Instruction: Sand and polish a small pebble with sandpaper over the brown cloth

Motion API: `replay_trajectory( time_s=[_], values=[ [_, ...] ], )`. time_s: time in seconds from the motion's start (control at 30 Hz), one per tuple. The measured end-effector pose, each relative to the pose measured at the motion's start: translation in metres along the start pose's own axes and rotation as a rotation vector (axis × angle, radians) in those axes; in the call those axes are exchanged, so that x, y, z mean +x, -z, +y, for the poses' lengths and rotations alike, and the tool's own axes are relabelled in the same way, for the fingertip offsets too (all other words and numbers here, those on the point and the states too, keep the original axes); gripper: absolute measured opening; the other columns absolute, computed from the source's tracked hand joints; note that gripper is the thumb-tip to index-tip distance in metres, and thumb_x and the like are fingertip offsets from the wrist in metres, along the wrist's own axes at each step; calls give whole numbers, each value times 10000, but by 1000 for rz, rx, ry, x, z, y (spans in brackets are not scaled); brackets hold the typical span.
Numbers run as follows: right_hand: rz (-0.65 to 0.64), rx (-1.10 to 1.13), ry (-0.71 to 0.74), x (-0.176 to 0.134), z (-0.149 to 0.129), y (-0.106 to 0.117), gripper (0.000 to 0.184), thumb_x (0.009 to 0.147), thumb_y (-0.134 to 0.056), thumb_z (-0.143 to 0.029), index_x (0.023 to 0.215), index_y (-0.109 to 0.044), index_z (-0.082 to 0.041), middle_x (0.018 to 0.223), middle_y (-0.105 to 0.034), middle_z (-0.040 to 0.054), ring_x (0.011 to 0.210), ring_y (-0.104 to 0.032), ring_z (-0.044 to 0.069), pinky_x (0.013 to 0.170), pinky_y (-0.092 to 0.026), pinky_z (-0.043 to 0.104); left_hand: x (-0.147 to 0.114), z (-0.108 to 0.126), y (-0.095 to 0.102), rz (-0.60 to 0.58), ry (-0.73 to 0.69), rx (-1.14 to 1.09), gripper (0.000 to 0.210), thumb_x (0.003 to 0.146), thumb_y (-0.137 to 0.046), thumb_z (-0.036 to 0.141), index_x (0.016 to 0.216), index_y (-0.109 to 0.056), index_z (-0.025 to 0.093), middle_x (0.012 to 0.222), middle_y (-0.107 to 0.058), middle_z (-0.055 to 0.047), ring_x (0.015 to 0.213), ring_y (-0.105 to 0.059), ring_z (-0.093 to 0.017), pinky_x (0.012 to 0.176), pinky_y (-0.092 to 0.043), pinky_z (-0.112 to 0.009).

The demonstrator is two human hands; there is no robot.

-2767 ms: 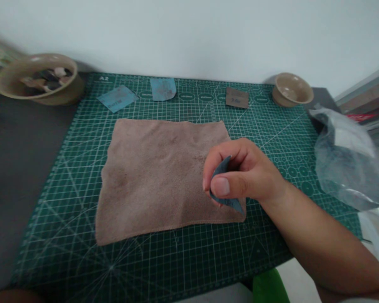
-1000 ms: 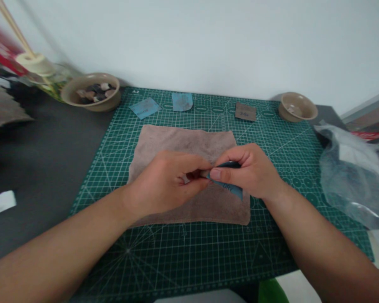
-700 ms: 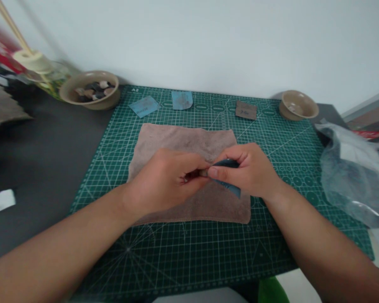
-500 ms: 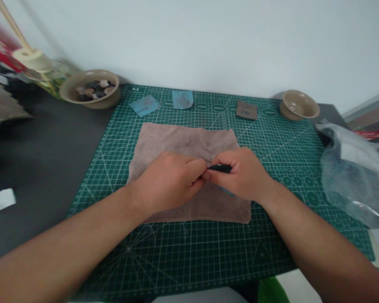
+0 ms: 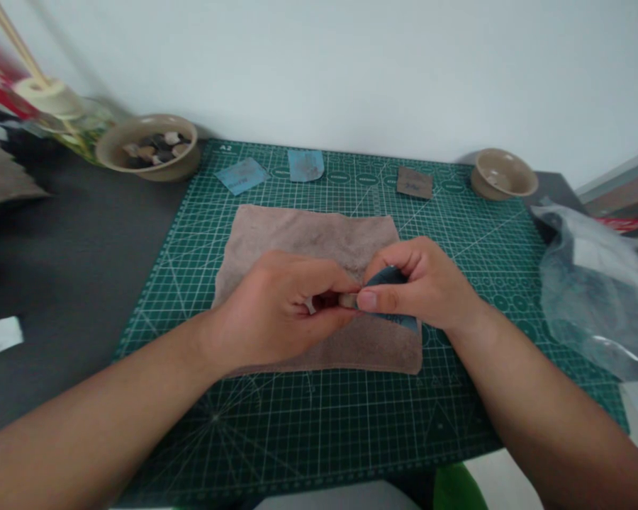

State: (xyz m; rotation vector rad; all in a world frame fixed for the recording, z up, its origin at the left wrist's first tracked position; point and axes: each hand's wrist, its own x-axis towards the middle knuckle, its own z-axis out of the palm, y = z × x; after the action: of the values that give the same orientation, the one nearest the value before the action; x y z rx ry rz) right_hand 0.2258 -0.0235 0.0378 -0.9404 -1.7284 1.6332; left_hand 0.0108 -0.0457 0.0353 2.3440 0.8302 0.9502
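Note:
My left hand (image 5: pixel 279 304) is closed, pinching a small light-brown stone (image 5: pixel 347 300) between thumb and fingertips; most of the stone is hidden. Directly beside it, my right hand (image 5: pixel 420 283) grips a bent piece of blue sandpaper (image 5: pixel 387 275), its thumb pressing the paper against the stone's right end. Printed letters show on the sheet's lower flap. Both hands are over a brownish-pink cloth (image 5: pixel 319 230), which lies flat on a green cutting mat (image 5: pixel 319 418).
Along the mat's back edge lie two blue sandpaper pieces (image 5: pixel 243 176) and a brown square (image 5: pixel 415 183). A bowl of stones (image 5: pixel 188 159) stands at the back left, another bowl (image 5: pixel 502 173) at the back right. A clear plastic bag (image 5: pixel 590 297) rests on the right.
My right hand has turned and shifted slightly, so more of the blue sandpaper shows. My left fingers have opened out a little, and the stone's end is now visible between the hands.

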Motion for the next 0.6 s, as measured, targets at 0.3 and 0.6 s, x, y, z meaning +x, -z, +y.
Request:
replay_trajectory(
  time_s=[0.3,0.6],
  values=[
    [93,-580,101,4,8,-7,259,776,-805,-360,665,-723,-141,574,-658,-14,563,-578,101,509,-337,225,-5,-10,-9,-135,-90,476,218,922,-539,174,705,-557,193,588,-574,24,541,-532,-131,498,-313,-295],
    [25,-207,-31,2,6,-2,331,736,-838,-452,690,-714,-149,555,-618,-30,500,-511,86,454,-322,213,1,-1,-3,-98,100,142,187,881,-616,158,698,-583,180,576,-585,56,495,-520,-77,489,-347,-226]
  ],
)
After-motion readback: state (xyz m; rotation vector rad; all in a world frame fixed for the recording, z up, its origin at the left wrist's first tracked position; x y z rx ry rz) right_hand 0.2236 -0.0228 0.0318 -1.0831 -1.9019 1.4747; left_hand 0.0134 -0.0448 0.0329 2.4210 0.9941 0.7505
